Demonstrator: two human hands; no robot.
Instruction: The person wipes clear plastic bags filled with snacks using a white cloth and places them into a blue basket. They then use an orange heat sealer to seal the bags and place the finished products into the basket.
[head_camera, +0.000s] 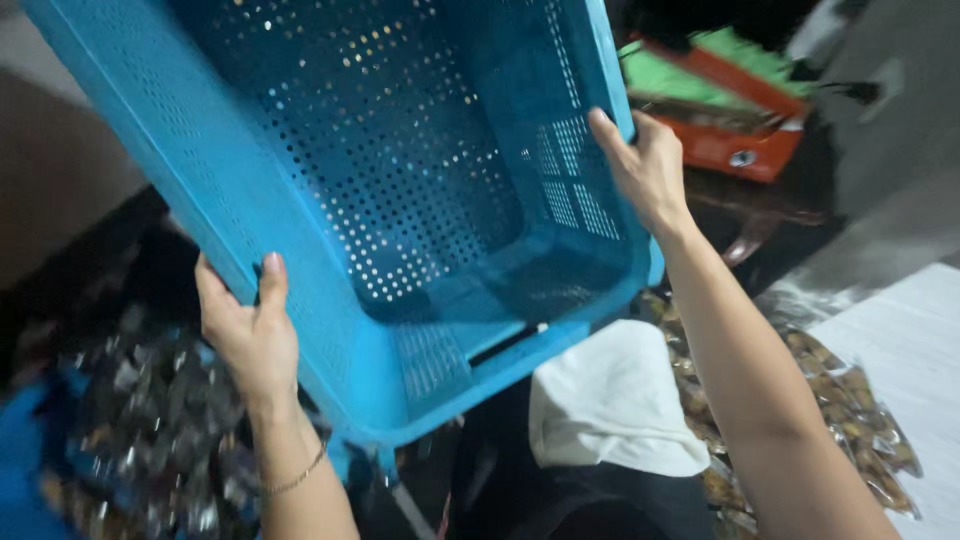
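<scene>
Hands clamp the tilted blue perforated crate (400, 200) by opposite long rims, left hand (250, 335) at seven o'clock, right hand (648, 165) at three, crate's long axis running eleven to five.

A bright blue plastic crate (400, 200) fills the upper left and centre of the frame, held up in the air and tipped so its open inside faces the viewer. Its floor and walls are pierced all over with small round holes, with slotted panels on the end wall. It looks empty, though motion blur softens the far corners.
</scene>
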